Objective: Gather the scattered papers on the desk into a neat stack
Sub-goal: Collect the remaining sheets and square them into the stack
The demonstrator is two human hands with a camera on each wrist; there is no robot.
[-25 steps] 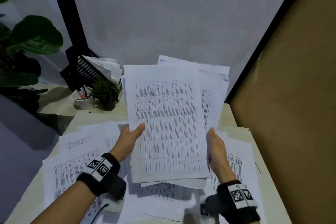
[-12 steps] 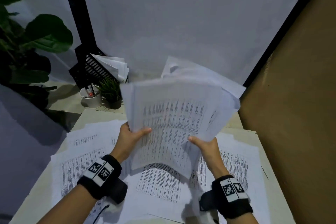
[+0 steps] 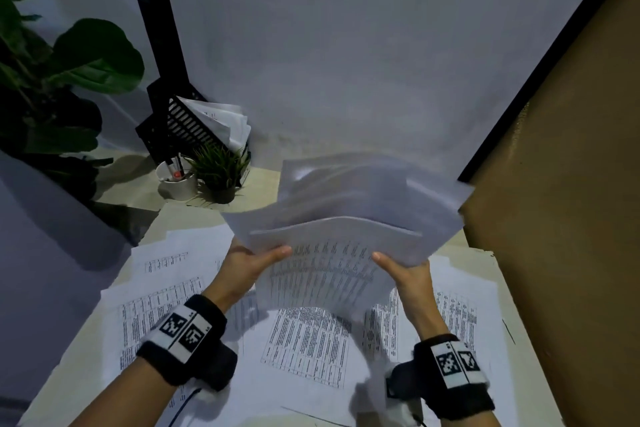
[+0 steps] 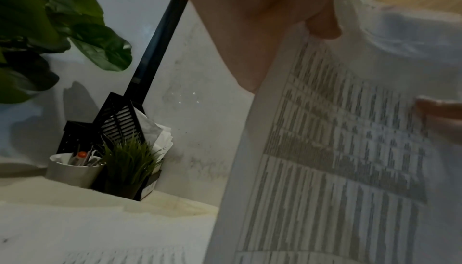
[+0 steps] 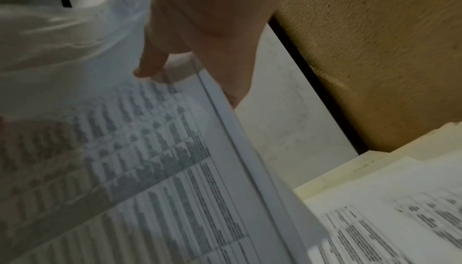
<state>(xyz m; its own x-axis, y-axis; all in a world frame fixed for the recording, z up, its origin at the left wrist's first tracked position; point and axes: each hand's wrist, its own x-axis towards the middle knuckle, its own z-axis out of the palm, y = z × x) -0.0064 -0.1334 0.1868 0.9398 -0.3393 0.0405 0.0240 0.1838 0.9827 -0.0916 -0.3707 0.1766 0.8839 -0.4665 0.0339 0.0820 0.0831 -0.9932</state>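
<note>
A bundle of printed sheets point(image 3: 332, 274) hangs in the air above the desk, its top half flopping away from me and blurred. My left hand point(image 3: 249, 262) grips the bundle's left edge, thumb on the printed face. My right hand point(image 3: 403, 269) grips its right edge the same way. In the left wrist view the thumb lies on the held sheets point(image 4: 350, 149). The right wrist view shows my thumb pressed on the same sheets point(image 5: 125, 169). More loose printed papers point(image 3: 304, 343) lie spread over the desk point(image 3: 464, 246) beneath.
At the back left stand a black file rack point(image 3: 180, 125) holding papers, a white pen cup point(image 3: 176, 180) and a small potted grass plant point(image 3: 218, 173). A large leafy plant point(image 3: 52, 73) is at far left. A brown wall point(image 3: 571, 218) borders the desk's right side.
The bundle, held upright and flat a second ago, has tipped forward; its upper part now bends away from me. Both hands moved closer together on its lower edges.
</note>
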